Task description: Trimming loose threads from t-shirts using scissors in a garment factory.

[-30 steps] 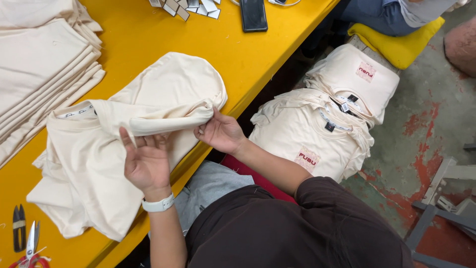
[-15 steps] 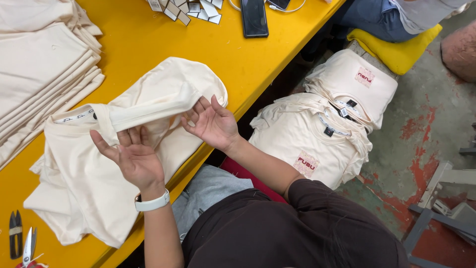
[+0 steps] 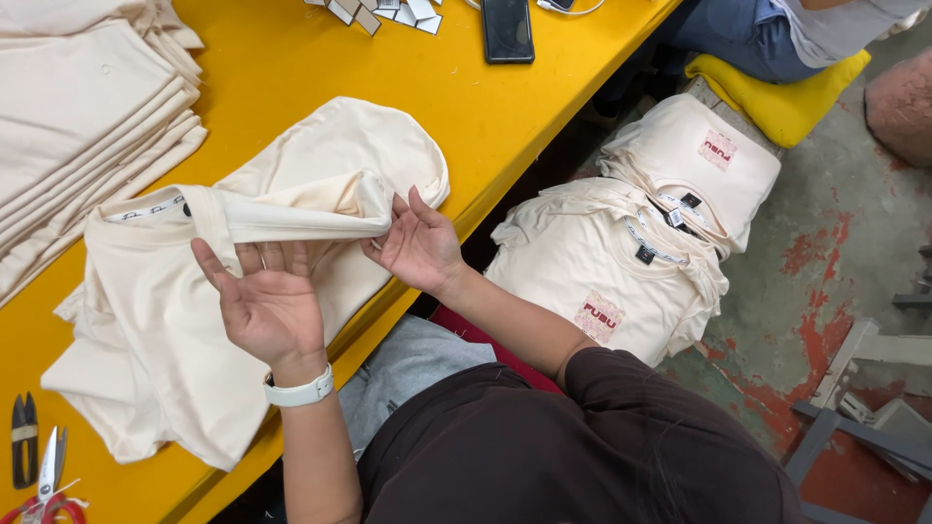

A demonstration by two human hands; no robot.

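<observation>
cream cotton t-shirt (image 3: 146, 320) lies spread on the bright yellow tabletop (image 3: 524, 107), hem end hanging twd the near edge, collar w/ dark-printed neck tape up at the left. a rolled fold of the same fabric runs across its upper part, from collar to the rounded far end.

left hand (image 3: 264, 303) is palm-up over the shirt's middle, fingers spread apart and open, tips tucked just under the rolled fold; not clamped on anything. white smooth wristband (image 3: 299, 391) sits on that wrist.

right hand (image 3: 419, 245) is also palm-up and open, fingers slightly apart, fingertips touching the right end of the rolled fold where it bunches. no firm pinch visible.

stack of folded cream garments (image 3: 83, 126) sits at the table's far left, just beside the shirt's collar. small black thread snips (image 3: 23, 451) and red-handled scissors (image 3: 44, 480) lie at the near left corner, apart from the shirt. black flat phone (image 3: 508, 29) and a scatter of small white-and-tan paper tags (image 3: 374, 12) are at the far edge, well apart from both hands.

pile of cream t-shirts with small pink square labels (image 3: 631, 262) rests off the table on the person's right. beyond it, yellow seat cushion (image 3: 777, 92) w/ another person in blue jeans (image 3: 738, 39) seated there. floor is grey concrete w/ worn red paint (image 3: 825, 320).
</observation>
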